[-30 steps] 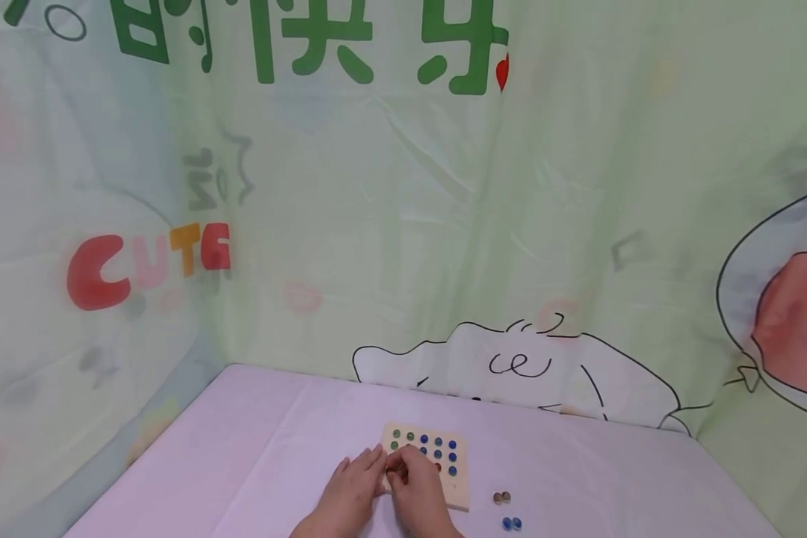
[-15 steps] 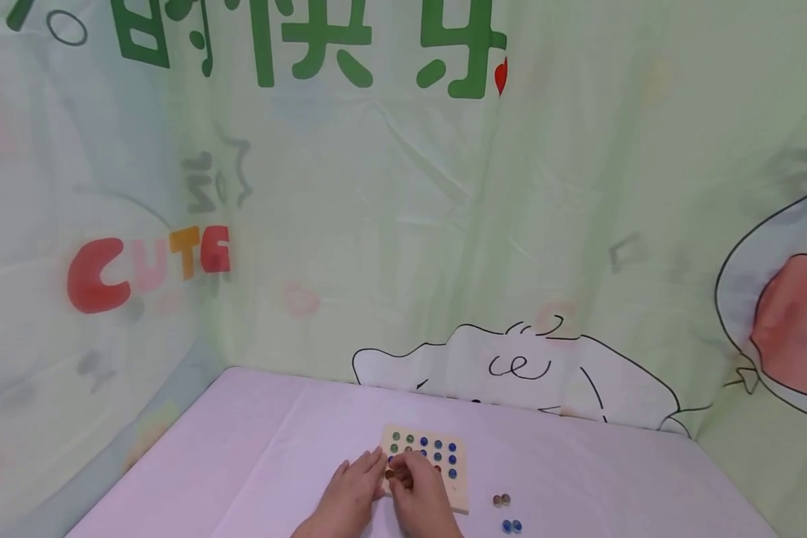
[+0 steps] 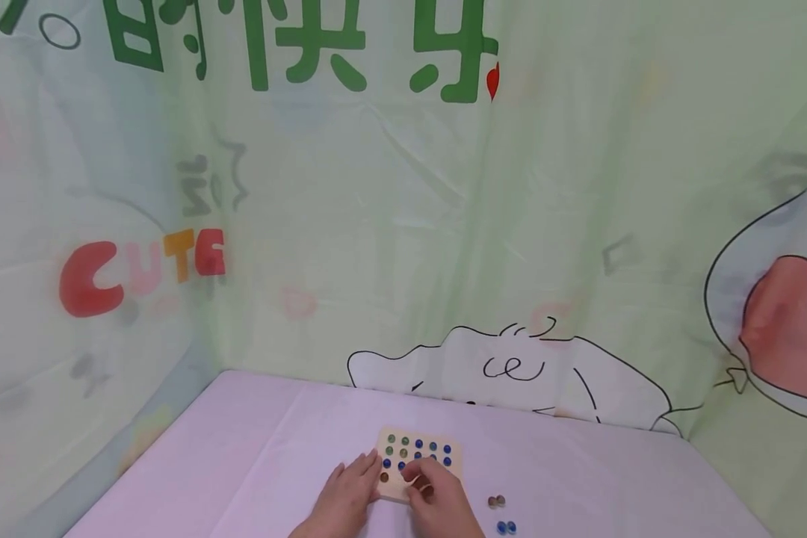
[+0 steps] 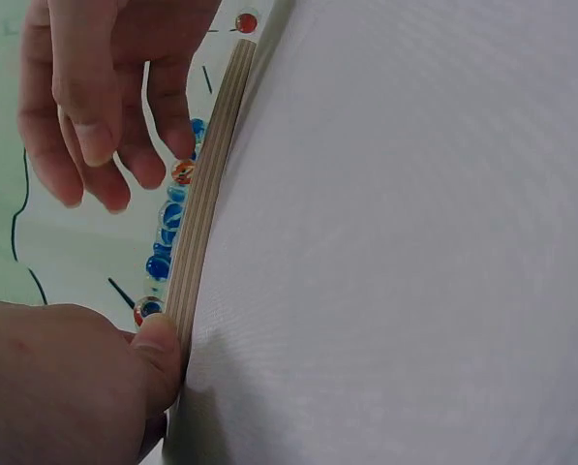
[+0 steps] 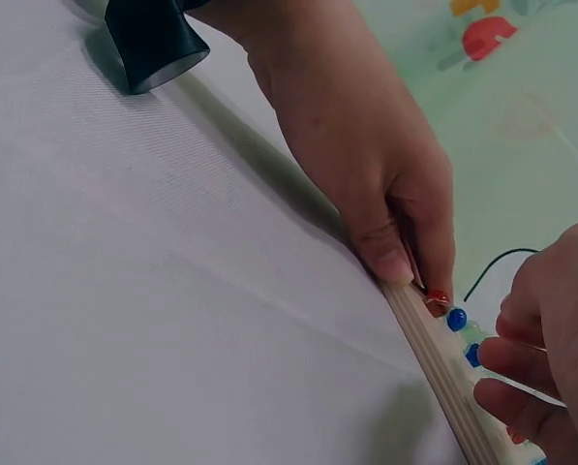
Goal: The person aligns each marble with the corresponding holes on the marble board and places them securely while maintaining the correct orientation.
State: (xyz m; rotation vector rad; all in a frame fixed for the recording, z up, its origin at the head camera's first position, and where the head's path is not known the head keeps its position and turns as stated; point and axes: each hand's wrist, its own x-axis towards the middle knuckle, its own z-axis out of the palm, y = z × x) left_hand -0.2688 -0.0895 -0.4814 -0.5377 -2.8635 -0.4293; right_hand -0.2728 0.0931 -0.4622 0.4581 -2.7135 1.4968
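Observation:
A pale wooden board point(image 3: 395, 490) lies on the table, set with rows of glass marbles: green marbles point(image 3: 391, 438) at the back left, blue marbles point(image 3: 447, 449) to the right, a brown marble point(image 3: 385, 477) at the front left. My left hand point(image 3: 343, 497) holds the board's left side, its thumb against the layered edge point(image 4: 209, 184) in the left wrist view. Over the front right of the board hovers my right hand point(image 3: 437, 493), hiding some marbles. In the left wrist view that right hand point(image 4: 114, 87) has loosely bent fingers with nothing visible between them.
Right of the board lie two brownish marbles point(image 3: 496, 501), and nearer me two blue marbles point(image 3: 506, 527). A pale cloth covers the table point(image 3: 276, 441). Printed curtains point(image 3: 350, 224) rise behind and at the left. A dark cuff point(image 5: 158, 44) is on my left wrist.
My right hand has drawn back rightward from the board's left part, its fingers spreading a little. The front-left brown marble and blue ones behind it now show. My left hand keeps its place.

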